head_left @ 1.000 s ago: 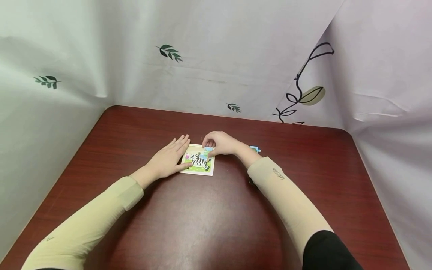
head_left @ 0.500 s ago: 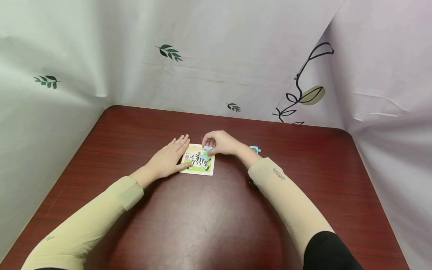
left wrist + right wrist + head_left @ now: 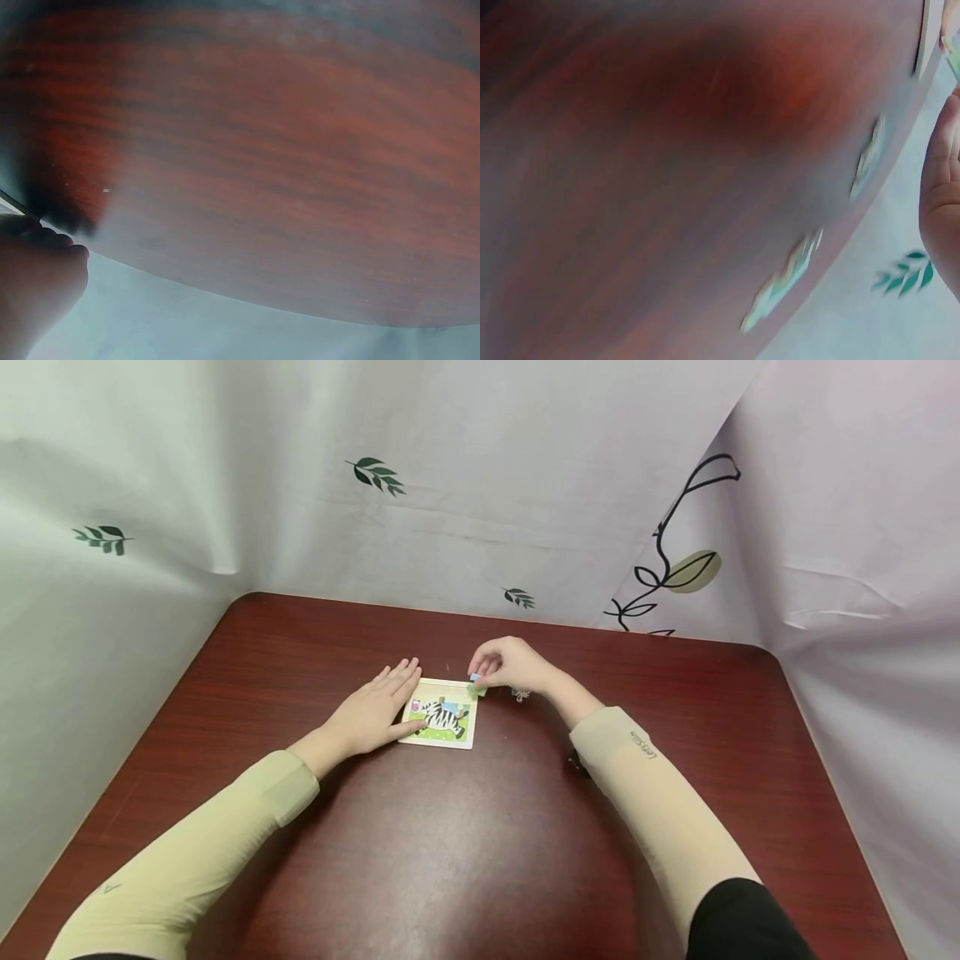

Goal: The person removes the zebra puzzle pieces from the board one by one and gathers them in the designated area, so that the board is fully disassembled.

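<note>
A square zebra jigsaw puzzle in a pale wooden frame (image 3: 438, 744) lies on the table, part of its upper area showing bare board. My left hand (image 3: 372, 714) rests with straight fingers along the frame's left side, thumb over the zebra picture. In the left wrist view, only part of the left hand (image 3: 41, 281) shows at the edge. Between thumb and fingers, my right hand (image 3: 513, 664) pinches a blue-and-green puzzle piece (image 3: 476, 689) at the frame's upper right corner. The right wrist view catches this hand (image 3: 945, 180) at its right border.
One loose puzzle piece (image 3: 520, 695) lies beneath the right wrist. Two loose pieces appear in the right wrist view, a nearer piece (image 3: 784, 281) and a farther piece (image 3: 868, 157). Behind the dark red table (image 3: 480, 827) hangs a white leaf-print curtain (image 3: 450, 527).
My right hand has moved up and right from over the puzzle, carrying the piece to the frame's corner. Its wrist now covers the loose piece seen earlier at right. The left hand stays put.
</note>
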Available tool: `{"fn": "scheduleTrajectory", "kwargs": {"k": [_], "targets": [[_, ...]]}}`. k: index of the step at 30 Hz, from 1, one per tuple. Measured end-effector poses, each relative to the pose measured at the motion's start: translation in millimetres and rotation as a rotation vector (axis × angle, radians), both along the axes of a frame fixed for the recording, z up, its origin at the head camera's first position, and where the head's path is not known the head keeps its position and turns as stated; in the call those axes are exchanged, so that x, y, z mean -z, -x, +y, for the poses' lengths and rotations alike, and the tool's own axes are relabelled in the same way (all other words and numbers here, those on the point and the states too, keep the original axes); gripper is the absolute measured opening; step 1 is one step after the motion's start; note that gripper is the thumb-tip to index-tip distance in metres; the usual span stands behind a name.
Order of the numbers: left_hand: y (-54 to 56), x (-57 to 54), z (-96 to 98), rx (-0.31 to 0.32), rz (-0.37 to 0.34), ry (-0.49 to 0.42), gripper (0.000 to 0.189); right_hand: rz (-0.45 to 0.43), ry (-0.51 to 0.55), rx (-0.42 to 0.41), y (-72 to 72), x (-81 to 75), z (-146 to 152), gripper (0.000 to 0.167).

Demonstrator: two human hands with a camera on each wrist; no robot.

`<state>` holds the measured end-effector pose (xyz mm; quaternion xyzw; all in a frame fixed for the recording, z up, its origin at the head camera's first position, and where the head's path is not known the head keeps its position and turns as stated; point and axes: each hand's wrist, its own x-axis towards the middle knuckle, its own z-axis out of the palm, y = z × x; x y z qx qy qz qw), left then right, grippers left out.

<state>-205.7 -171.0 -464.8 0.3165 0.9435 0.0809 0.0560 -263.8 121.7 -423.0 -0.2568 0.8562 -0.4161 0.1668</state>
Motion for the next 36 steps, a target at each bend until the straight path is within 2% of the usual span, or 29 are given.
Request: {"fn": "scheduleTrajectory", "kwargs": {"k": [15,21,31,32,36], "targets": [[-0.7,1.4,-1.2,0.000,0.002,0.008,0.097,-0.024,-0.096,0.108,-6.1,-23.3,102,0.008],[-0.2,0.8,-0.3,0.005,0.002,0.005,0.097,-0.022,-0.157,0.140,-11.5,-21.7,140,0.009],[0.2,0.9,-0.7,0.007,-0.002,0.006,0.096,-0.094,-0.185,0.211,-22.6,-15.6,173,0.013],[0.2,0.8,-0.9,0.007,-0.002,0.006,0.096,-0.102,-0.188,0.218,-25.7,-19.2,173,0.013],[-0.4,-0.1,-0.9,0.005,-0.008,0.004,0.096,-0.103,-0.196,0.235,-27.0,-15.7,181,0.014]]}}
